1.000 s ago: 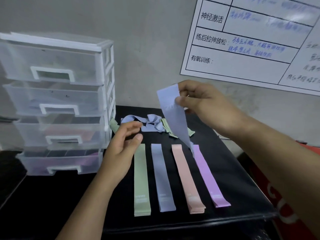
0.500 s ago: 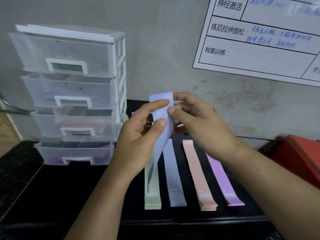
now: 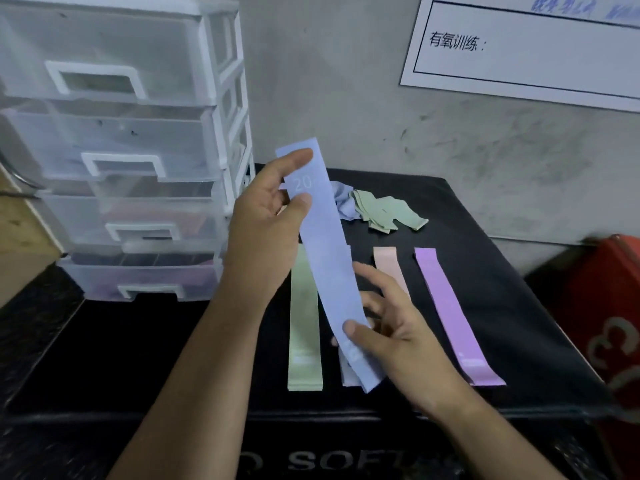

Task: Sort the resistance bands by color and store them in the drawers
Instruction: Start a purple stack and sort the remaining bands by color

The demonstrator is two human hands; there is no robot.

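At the near edge, the black padded table point(image 3: 502, 271) shows white lettering point(image 3: 322, 459) on its front face, partly cut off. Both forearms reach in from the near side, and between them they hold a long, flat, light blue elastic resistance band point(image 3: 325, 265) above the table, slanting from upper left to lower right. The right hand point(image 3: 391, 341) pinches its near end with the thumb pressed on the front and the other fingers loosely spread behind it. Four bands lie flat on the table below, side by side and running near to far: a pale green band point(image 3: 304, 323) on the left, a light blue flat band point(image 3: 347, 375) mostly hidden beneath the held one, a pale pink band point(image 3: 389, 268) partly behind the right hand, and a lilac purple band point(image 3: 450, 313) on the right. Farther up, the left hand point(image 3: 266, 216) grips the far end of the held band, where "20" is printed, with thumb and fingers curled around its edge. Beyond that lies a crumpled pile of blue and green bands point(image 3: 367, 209) near the table's far edge. At far left stands a translucent plastic drawer unit point(image 3: 138, 150) with four closed drawers and white handles. A red object point(image 3: 609, 306) sits at the right, and a white printed chart point(image 3: 536, 46) hangs on the grey wall.
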